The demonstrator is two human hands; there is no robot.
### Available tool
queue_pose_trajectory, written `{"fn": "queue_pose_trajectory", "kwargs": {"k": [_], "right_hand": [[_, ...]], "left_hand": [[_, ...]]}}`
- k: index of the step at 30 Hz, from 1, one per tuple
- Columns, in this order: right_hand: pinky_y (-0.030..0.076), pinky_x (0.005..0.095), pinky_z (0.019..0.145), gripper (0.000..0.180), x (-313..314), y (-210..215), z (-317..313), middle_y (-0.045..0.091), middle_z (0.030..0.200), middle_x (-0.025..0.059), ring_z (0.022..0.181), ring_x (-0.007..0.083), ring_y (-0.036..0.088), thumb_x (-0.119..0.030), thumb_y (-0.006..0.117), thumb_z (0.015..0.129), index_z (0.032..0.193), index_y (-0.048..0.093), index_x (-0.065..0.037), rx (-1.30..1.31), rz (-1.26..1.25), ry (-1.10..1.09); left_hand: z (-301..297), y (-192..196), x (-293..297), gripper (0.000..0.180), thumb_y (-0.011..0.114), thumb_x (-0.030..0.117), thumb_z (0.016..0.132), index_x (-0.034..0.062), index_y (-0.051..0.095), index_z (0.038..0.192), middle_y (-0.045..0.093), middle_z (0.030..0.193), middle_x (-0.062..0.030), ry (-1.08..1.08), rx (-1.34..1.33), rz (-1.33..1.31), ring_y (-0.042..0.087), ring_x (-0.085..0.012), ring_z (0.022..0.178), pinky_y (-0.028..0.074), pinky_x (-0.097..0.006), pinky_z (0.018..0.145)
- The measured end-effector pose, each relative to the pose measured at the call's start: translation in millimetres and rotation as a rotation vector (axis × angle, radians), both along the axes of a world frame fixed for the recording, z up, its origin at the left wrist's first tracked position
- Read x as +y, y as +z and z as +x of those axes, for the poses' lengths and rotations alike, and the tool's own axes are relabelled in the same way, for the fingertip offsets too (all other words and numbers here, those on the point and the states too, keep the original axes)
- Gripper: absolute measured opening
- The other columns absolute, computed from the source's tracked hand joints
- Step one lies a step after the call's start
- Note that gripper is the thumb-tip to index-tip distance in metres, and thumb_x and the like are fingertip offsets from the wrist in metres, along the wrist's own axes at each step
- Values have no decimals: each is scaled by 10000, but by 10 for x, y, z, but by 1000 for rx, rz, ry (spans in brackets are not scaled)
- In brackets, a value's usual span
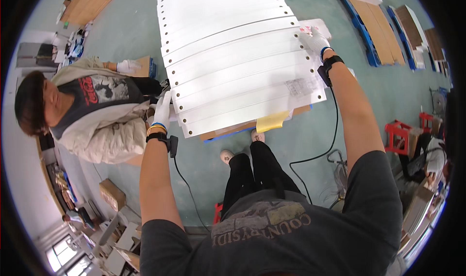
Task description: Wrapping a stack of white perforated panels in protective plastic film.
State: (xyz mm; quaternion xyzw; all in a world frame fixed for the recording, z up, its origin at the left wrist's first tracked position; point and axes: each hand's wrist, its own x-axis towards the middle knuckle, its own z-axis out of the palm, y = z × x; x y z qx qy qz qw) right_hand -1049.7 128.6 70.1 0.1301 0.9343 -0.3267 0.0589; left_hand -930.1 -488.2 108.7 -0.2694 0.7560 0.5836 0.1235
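Observation:
Long white panels [238,65] with dark round holes along both ends lie overlapped in a stack in front of me. At their left ends, my left hand [162,110], in a white glove, rests against the edges with fingers stretched forward. My right hand [314,41], also gloved, touches the right ends, its fingers apart. Beneath that hand a whitish packet with red print [320,27] sticks out. A printed label [301,87] lies on the near right part of the panels. Yellow paper [272,122] hangs out below the near edge. The undersides of both hands are hidden.
A co-worker [97,101] stands close on the left, a gloved hand near a cardboard box [143,66]. Blue pallets with cardboard [374,28] lie far right. Red stools [398,136] stand at right. Black cables [318,155] trail from both my wrists.

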Motion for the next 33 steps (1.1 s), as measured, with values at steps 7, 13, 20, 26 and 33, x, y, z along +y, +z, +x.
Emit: {"fn": "queue_pose_trajectory", "kwargs": {"k": [7,13,20,26,33], "right_hand": [[440,312,565,368,-494,-51,-509,586,812,63,653,167,547,-288,574,867,1087,509,0,-50,-87,105],[457,321,781,442,-508,494,-106,622,1025,119,892,192,595,-369,591,861,1127,553,-18,160,-241,69],[378,305,998,563,-1051,1232,1152,523,1301,142,1149,197,518,-286,597,886,1322,450,39,186,-501,42],[439,269,911,397,-1734,1240,1989,614,1125,75,1028,144,569,-209,592,891,1212,561,23,-210,-719,260],[460,290,902,370,-2852,1214,2485,613,1094,87,1002,167,592,-211,550,909,1177,562,44,-348,-752,453]], "left_hand": [[115,23,-127,388,539,504,887,169,612,1068,469,749,68,40,128,-53,416,-57,628,304,-225,512],[814,-128,-553,660,490,478,915,-28,429,1334,486,1329,-142,106,111,-143,453,-242,1203,332,-300,1006],[1581,-278,-1035,706,517,515,888,-29,437,1329,501,1321,-167,258,-74,-211,472,-264,1207,358,-338,997],[1509,-212,-1028,709,536,505,883,-17,420,1348,516,1305,-156,245,-16,-125,485,-240,1185,365,-316,992],[1411,195,-1414,677,544,479,902,51,367,1397,486,1340,-89,110,65,21,522,-213,1138,409,-319,956]]}}
